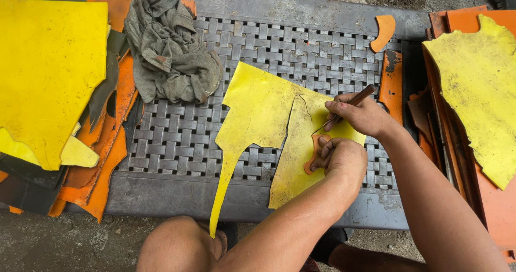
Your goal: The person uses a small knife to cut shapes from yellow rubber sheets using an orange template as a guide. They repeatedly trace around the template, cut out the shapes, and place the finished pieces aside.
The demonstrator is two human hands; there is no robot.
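Note:
A yellow leather sheet point(258, 111) lies on a grey woven-top bench point(177, 138), with a long narrow strip hanging over the front edge. My left hand point(338, 156) presses an orange curved pattern piece point(312, 162) flat onto the sheet. My right hand point(360, 113) grips a brown-handled knife point(349, 103), its thin blade touching the sheet just above the pattern. A curved cut line runs up the sheet from there.
A crumpled grey rag point(169, 46) sits at the bench's back left. Yellow, orange and dark leather sheets point(48, 73) pile up on the left. More yellow and orange sheets point(478, 84) lie on the right. An orange offcut point(382, 31) rests at the back.

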